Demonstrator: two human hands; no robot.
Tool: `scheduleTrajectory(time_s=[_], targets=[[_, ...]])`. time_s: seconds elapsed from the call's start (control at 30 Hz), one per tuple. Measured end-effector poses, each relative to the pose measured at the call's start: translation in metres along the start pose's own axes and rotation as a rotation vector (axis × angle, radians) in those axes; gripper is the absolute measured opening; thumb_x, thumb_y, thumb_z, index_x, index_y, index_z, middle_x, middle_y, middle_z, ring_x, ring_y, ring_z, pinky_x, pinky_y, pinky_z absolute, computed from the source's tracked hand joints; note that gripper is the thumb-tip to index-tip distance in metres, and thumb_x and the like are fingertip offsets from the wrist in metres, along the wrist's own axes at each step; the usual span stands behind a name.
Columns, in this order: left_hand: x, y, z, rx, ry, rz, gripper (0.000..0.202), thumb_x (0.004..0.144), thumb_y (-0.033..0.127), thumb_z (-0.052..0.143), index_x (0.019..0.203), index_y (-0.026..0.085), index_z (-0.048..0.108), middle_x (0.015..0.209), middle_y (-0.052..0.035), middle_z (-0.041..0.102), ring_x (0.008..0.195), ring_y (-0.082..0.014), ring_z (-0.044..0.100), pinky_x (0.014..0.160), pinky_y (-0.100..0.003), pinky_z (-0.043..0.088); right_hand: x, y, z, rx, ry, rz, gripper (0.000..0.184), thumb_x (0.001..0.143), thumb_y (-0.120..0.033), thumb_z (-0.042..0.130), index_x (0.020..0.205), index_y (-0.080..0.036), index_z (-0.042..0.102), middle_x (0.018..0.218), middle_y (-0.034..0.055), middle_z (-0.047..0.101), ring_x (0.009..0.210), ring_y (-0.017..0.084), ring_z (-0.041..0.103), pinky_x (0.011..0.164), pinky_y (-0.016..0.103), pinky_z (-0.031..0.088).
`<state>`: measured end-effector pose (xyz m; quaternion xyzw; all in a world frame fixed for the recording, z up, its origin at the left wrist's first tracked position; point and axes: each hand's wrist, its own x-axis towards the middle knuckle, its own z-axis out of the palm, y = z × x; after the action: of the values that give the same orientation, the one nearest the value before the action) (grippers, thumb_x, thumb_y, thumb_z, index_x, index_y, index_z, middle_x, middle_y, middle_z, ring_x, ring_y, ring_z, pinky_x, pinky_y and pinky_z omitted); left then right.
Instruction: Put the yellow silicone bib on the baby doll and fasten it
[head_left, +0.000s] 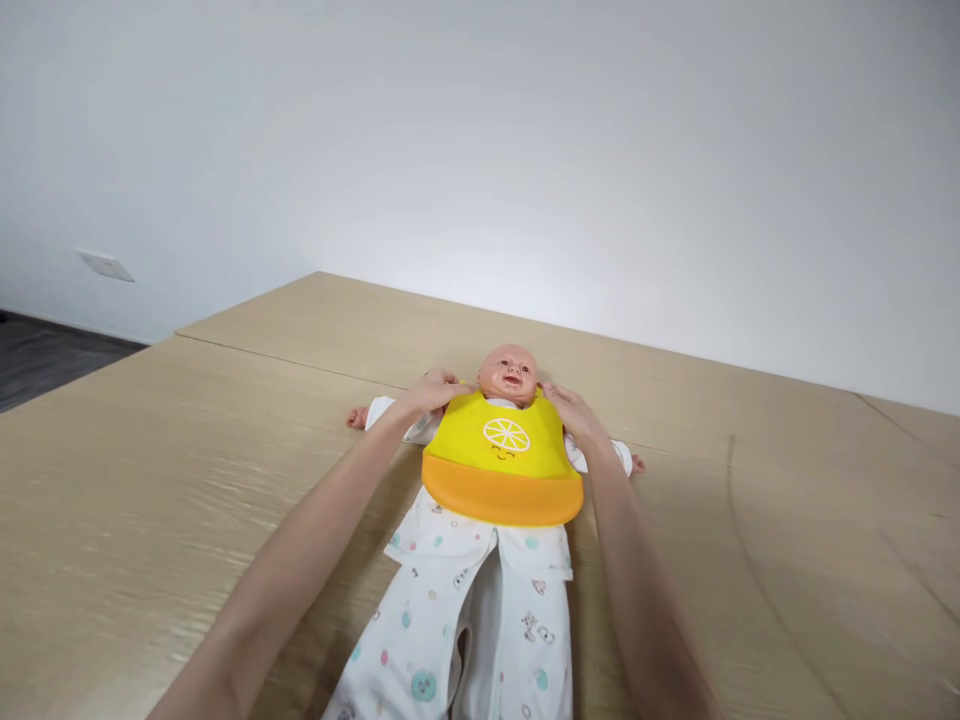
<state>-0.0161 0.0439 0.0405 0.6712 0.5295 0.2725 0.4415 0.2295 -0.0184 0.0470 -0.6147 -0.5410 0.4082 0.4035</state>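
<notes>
A baby doll (508,372) lies on its back, head away from me, arms spread to the sides. It wears white clothes (480,590) with small coloured prints. Over its chest lies a yellow bib (491,425) with a white citrus slice, a smiling face and an orange pocket (502,492) along the bottom. My left hand (437,389) is closed at the bib's upper left edge, beside the doll's neck. At the upper right edge, my right hand (570,408) pinches the bib's other side. The fingertips of both hands are partly hidden near the neck.
The doll rests on a wide wooden table (187,450) with a seam across it and dark curved marks at right. Behind stands a pale wall (525,180) with a socket plate (106,265) at left. Dark floor (52,360) shows beyond the table's left edge.
</notes>
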Motion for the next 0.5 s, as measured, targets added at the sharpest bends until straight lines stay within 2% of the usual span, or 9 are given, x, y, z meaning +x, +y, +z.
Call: scheduleTrajectory(time_s=[0.07, 0.17, 0.3, 0.37, 0.5], targets=[[0.002, -0.003, 0.010, -0.092, 0.022, -0.015, 0.032, 0.060, 0.046, 0.065, 0.061, 0.017, 0.051, 0.049, 0.0014, 0.048, 0.041, -0.0111, 0.047, 0.036, -0.021, 0.028, 0.004, 0.001, 0.004, 0.117, -0.024, 0.025, 0.031, 0.075, -0.044, 0.051, 0.097, -0.025, 0.062, 0.107, -0.0004, 0.060, 0.097, 0.014, 0.055, 0.079, 0.021, 0.045], [0.005, -0.010, 0.021, -0.224, -0.002, -0.017, 0.030, 0.060, 0.042, 0.067, 0.069, 0.016, 0.053, 0.058, -0.0008, 0.056, 0.049, -0.0131, 0.053, 0.041, -0.021, 0.035, 0.013, 0.009, 0.008, 0.246, -0.001, 0.113, 0.026, 0.066, -0.034, 0.060, 0.087, -0.020, 0.063, 0.094, 0.0016, 0.063, 0.082, 0.015, 0.058, 0.069, 0.022, 0.046], [0.011, -0.021, 0.026, -0.263, -0.065, 0.019, 0.027, 0.063, 0.037, 0.063, 0.080, 0.015, 0.057, 0.067, -0.0028, 0.061, 0.055, -0.0148, 0.057, 0.045, -0.022, 0.039, 0.023, 0.022, 0.008, 0.249, 0.059, 0.184, 0.018, 0.058, -0.020, 0.059, 0.075, -0.014, 0.059, 0.068, 0.0016, 0.060, 0.060, 0.012, 0.054, 0.055, 0.021, 0.041], [0.015, -0.027, 0.026, -0.248, -0.060, 0.030, 0.027, 0.064, 0.036, 0.062, 0.080, 0.015, 0.058, 0.068, -0.0027, 0.061, 0.056, -0.0147, 0.057, 0.045, -0.022, 0.038, 0.026, 0.025, 0.009, 0.249, 0.097, 0.187, 0.020, 0.055, -0.015, 0.056, 0.075, -0.014, 0.059, 0.068, 0.0008, 0.059, 0.058, 0.011, 0.052, 0.054, 0.021, 0.040], [0.019, -0.033, 0.026, -0.175, -0.031, 0.060, 0.024, 0.063, 0.035, 0.061, 0.076, 0.015, 0.059, 0.065, -0.0008, 0.059, 0.057, -0.0140, 0.056, 0.046, -0.021, 0.037, 0.028, 0.025, 0.009, 0.237, 0.148, 0.158, 0.038, 0.055, -0.012, 0.048, 0.090, -0.017, 0.061, 0.077, -0.0004, 0.061, 0.060, 0.009, 0.051, 0.052, 0.019, 0.038]])
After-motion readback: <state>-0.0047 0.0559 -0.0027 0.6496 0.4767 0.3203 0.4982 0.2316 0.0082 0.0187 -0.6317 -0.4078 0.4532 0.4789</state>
